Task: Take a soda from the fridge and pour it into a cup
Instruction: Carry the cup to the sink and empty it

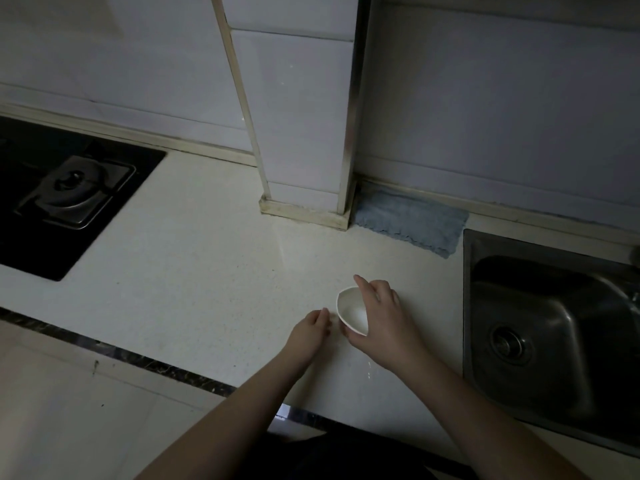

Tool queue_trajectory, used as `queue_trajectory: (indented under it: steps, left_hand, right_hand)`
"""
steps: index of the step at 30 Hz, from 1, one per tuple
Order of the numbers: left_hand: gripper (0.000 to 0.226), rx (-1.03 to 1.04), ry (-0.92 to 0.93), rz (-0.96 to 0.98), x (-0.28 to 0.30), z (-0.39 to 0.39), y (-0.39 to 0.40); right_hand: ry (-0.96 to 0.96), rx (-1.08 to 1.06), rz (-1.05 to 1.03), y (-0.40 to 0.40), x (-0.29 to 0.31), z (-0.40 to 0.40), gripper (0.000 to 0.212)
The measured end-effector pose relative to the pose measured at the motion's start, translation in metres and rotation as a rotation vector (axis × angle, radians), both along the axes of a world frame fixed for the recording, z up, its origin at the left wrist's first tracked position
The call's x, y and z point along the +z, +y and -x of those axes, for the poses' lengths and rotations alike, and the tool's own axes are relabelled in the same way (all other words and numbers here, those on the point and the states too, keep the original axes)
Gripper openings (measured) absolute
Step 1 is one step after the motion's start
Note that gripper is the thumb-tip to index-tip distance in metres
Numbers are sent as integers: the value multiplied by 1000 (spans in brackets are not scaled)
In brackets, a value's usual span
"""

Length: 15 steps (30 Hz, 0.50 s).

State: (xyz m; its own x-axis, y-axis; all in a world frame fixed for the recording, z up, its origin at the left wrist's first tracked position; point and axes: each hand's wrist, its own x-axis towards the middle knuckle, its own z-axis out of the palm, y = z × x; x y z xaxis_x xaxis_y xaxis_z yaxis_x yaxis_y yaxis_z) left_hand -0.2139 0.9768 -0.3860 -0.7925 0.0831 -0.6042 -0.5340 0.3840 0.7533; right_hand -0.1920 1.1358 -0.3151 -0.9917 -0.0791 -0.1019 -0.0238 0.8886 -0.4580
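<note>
A small white cup (349, 308) rests on the pale countertop (194, 271), tilted toward the left with its inside showing. My right hand (377, 317) wraps around its right side and rim, index finger pointing out over the top. My left hand (311, 329) hovers just left of the cup, fingers loosely curled, with a small gap between fingertips and cup. No soda or fridge is in view.
A black gas hob (62, 199) is set into the counter at the left. A steel sink (550, 327) lies at the right. A blue cloth (412, 221) lies against the wall behind a tiled column (304, 116). The counter's dark front edge (138, 360) runs diagonally below.
</note>
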Motion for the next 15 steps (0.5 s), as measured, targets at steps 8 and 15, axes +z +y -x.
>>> queue_trajectory:
  steps: [8, 15]
  left_hand:
    - [41, 344, -381, -631, 4, 8, 8]
    - [32, 378, -453, -707, 5, 7, 14]
  right_hand:
    - [49, 33, 6, -1, 22, -3, 92]
    - [54, 4, 62, -1, 31, -5, 94]
